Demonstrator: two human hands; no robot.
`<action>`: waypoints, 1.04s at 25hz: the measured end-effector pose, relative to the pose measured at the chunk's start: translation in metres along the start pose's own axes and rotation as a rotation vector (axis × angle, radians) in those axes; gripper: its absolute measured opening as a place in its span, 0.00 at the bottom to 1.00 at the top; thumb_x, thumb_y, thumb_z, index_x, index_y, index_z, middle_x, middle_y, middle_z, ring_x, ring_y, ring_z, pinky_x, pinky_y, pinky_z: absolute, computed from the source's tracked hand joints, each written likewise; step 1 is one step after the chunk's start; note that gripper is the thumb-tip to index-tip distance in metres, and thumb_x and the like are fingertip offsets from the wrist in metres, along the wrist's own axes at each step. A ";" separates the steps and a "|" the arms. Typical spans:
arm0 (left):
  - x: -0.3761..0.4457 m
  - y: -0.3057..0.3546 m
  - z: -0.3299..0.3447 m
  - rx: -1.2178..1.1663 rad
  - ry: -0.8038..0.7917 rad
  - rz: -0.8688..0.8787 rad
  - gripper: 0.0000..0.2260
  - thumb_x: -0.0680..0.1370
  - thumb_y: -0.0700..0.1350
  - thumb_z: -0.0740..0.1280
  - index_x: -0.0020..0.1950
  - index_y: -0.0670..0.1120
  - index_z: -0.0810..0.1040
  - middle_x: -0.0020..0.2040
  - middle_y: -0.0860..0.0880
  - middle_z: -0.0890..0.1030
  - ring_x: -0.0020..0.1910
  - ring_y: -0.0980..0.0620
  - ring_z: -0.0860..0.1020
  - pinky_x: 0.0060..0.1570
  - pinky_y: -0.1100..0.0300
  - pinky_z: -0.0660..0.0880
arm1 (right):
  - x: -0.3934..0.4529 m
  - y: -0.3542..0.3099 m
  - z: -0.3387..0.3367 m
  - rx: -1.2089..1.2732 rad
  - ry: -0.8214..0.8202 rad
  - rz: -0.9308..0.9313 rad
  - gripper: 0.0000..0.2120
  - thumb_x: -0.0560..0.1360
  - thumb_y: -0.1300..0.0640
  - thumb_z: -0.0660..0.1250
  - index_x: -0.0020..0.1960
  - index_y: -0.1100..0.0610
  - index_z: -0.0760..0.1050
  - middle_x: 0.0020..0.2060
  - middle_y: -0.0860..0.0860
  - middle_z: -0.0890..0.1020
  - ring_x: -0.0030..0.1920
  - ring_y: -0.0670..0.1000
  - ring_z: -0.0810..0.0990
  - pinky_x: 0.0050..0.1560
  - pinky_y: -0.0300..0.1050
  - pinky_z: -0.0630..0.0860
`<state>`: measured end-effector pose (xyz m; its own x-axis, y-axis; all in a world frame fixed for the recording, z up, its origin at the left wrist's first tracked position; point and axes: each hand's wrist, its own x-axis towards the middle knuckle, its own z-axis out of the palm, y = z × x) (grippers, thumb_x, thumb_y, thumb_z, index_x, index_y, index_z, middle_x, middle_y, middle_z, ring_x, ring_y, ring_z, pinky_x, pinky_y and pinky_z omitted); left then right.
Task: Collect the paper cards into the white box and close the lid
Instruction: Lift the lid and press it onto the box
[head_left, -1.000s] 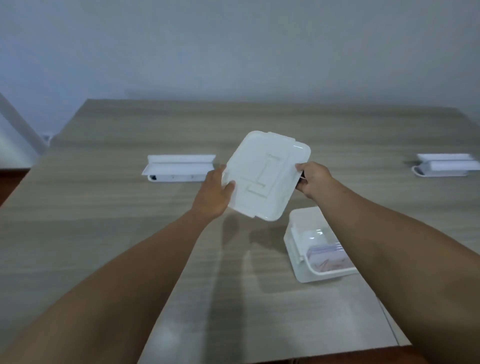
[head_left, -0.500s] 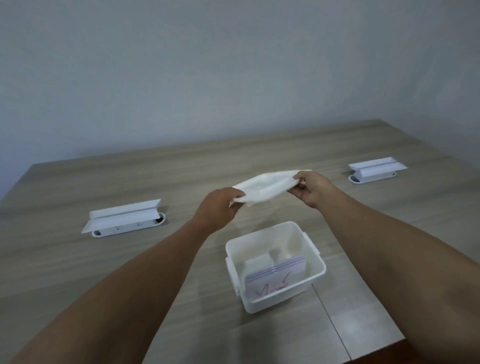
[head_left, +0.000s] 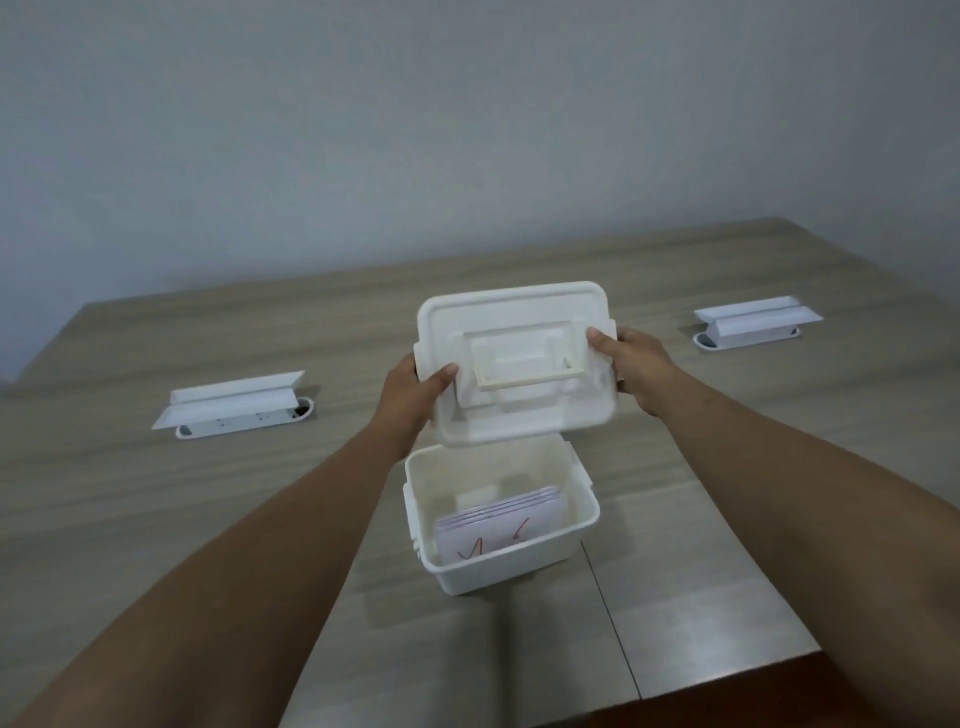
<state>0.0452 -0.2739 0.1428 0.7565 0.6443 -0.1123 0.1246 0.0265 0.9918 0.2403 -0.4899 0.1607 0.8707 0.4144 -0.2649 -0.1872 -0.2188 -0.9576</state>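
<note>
The white box (head_left: 582, 499) stands open on the table in front of me. Inside it lies a stack of paper cards (head_left: 498, 527); the top card bears red marks. I hold the white lid (head_left: 519, 410) in the air just above and behind the box, handle side tilted toward me. My left hand (head_left: 410, 395) grips the lid's left edge and my right hand (head_left: 631, 366) grips its right edge. The lid hides the box's far rim.
The wooden table (head_left: 208, 519) has a seam running toward its near edge at the right. A white pop-up socket unit (head_left: 234, 405) sits at the left and another white socket unit (head_left: 753, 325) at the far right. A plain wall rises behind.
The lid has turned over from edge-on to handle side facing me and has come down closer to the box. The view has shifted, so the box sits more central.
</note>
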 end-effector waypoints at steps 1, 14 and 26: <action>-0.004 -0.010 -0.003 -0.005 0.020 -0.032 0.19 0.74 0.47 0.72 0.64 0.45 0.77 0.58 0.44 0.83 0.55 0.43 0.82 0.51 0.48 0.80 | -0.002 0.004 0.002 -0.042 -0.010 -0.022 0.18 0.74 0.50 0.70 0.60 0.59 0.78 0.55 0.56 0.83 0.44 0.52 0.82 0.42 0.47 0.79; -0.069 -0.118 -0.015 1.025 0.260 -0.284 0.24 0.78 0.61 0.59 0.51 0.41 0.78 0.50 0.41 0.83 0.51 0.39 0.80 0.44 0.53 0.71 | -0.017 0.113 0.023 -0.695 -0.233 0.100 0.22 0.74 0.44 0.66 0.48 0.64 0.81 0.45 0.60 0.84 0.45 0.59 0.84 0.44 0.55 0.84; -0.026 -0.120 -0.019 0.567 0.245 -0.519 0.22 0.77 0.57 0.64 0.59 0.40 0.78 0.56 0.41 0.81 0.54 0.38 0.80 0.53 0.50 0.78 | -0.017 0.140 0.052 -0.452 -0.093 0.230 0.23 0.77 0.42 0.57 0.67 0.52 0.71 0.64 0.55 0.76 0.60 0.60 0.78 0.59 0.59 0.77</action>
<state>-0.0013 -0.2793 0.0276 0.3583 0.8075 -0.4685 0.7780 0.0191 0.6280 0.1758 -0.4818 0.0257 0.7823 0.3830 -0.4912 -0.1360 -0.6646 -0.7347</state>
